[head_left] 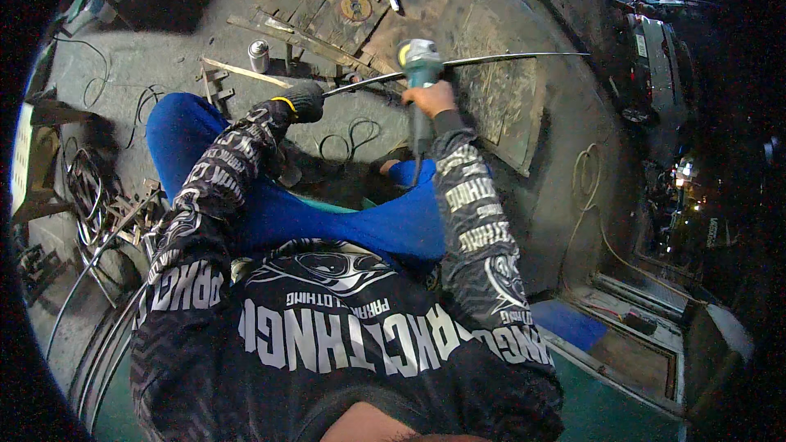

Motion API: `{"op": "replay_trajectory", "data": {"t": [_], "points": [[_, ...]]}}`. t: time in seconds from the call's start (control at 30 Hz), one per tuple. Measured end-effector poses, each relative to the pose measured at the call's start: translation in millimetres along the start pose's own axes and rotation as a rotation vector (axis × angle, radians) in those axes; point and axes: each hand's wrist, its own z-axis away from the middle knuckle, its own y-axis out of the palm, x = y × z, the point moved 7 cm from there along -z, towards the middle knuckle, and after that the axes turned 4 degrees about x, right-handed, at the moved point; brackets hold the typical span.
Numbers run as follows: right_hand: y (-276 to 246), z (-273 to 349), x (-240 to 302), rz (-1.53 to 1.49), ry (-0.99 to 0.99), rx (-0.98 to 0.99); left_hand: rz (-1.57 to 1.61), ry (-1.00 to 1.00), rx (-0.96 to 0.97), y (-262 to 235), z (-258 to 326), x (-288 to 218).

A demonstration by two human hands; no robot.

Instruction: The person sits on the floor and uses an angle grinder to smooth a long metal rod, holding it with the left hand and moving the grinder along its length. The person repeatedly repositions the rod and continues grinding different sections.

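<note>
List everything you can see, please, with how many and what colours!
Grinder: one, green and grey, in the right hand
Rod: one, grey, from the left hand rightward
Can: one, whitish, upper left
Discs: at least two, reddish and yellow, top
Wood strips: several, brown, upper middle
Panel: one, grey-brown, right of centre
Wires: many, dark, far left
Vehicle: one, dark, far right
Trousers: one pair, blue, middle
Shirt: one, black and white, bottom
Left hand: one, dark glove, yellow cuff, on rod
Right hand: one, black sleeve, on grinder
</note>
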Motion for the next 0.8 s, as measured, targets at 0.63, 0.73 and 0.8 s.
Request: {"op": "replay_trajectory", "data": {"t": [0.63, 0.73, 0.8], "points": [[-9, -15, -44, -0.005, -0.029, -0.065, 0.051, 0.134, 0.098, 11, -11, 6], [-35, -83, -93, 0.093, -0.008, -0.089, 0.053, 0.035, 0.069, 8, -11, 8], [-56, -120, -113, 0.088, -0.254, 0.083, 0.109, -0.028, 0.115, 7, -13, 8]]}}
